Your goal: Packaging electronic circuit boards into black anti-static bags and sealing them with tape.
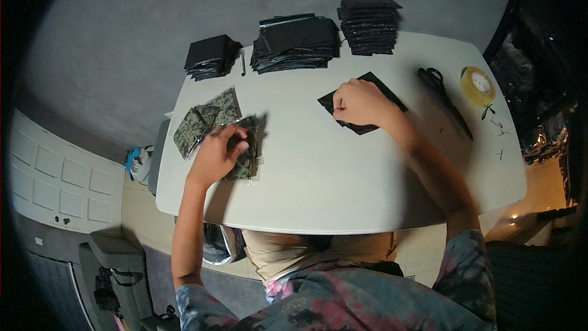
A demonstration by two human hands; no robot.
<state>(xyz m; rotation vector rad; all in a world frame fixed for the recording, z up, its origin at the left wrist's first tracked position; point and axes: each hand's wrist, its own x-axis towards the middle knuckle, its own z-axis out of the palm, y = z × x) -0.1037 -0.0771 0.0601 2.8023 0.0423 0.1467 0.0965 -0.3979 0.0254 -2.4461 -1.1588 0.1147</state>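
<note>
My left hand (215, 155) hovers over or touches clear-wrapped camouflage-patterned packets at the table's left. Its thumb and index finger are curved and apart, with nothing visible between them. One dark camouflage packet (243, 169) lies partly under this hand. Just beyond it, more camouflage packets (187, 134) overlap each other. To the right, my right hand (360, 103) is curled into a fist on top of a flat black plastic packet (371, 80), which is turned cornerwise. The fist hides the packet's middle, and the undersides of its fingers are out of sight.
Along the far edge stand a small stack of black packets (209, 54), a marker (242, 63), a wide stack (296, 43) and a tall stack (369, 25). Black-handled scissors (444, 96), a tape roll (471, 86) and dark scraps (500, 126) lie at the right of the white table (303, 184).
</note>
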